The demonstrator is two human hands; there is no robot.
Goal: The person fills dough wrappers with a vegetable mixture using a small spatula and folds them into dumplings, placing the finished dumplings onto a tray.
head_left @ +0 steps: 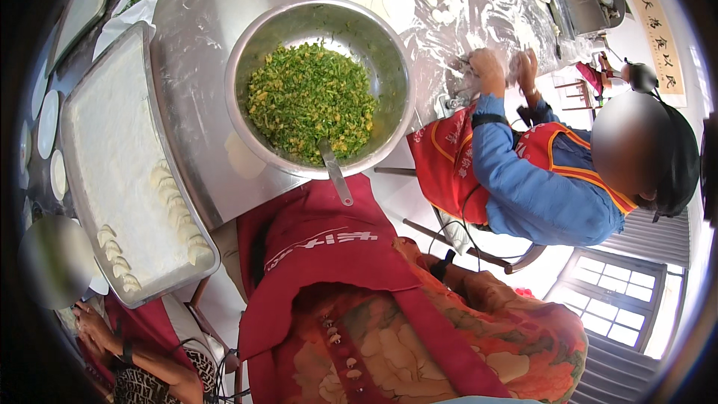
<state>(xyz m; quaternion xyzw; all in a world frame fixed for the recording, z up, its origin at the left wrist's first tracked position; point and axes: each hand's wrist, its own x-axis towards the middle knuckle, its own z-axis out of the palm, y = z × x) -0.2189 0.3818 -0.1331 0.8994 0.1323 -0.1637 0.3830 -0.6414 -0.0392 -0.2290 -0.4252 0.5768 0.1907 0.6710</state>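
The metal spoon (336, 173) in the steel bowl (383, 49) of green filling (307, 97) looks light, stiff, best taken by its handle (right hand (428, 261) mostly hidden, grip I cannot tell; left hand out of view).

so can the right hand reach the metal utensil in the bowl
Probably yes: the metal utensil juts over the near rim of the bowl, uncovered at that end. The right forearm is down beside the apron; the hand is hard to make out.

A bowl (389, 78) holding chopped greens (308, 97) and a utensil (335, 173) stands right of a tray (112, 150) bearing dumplings (179, 215).
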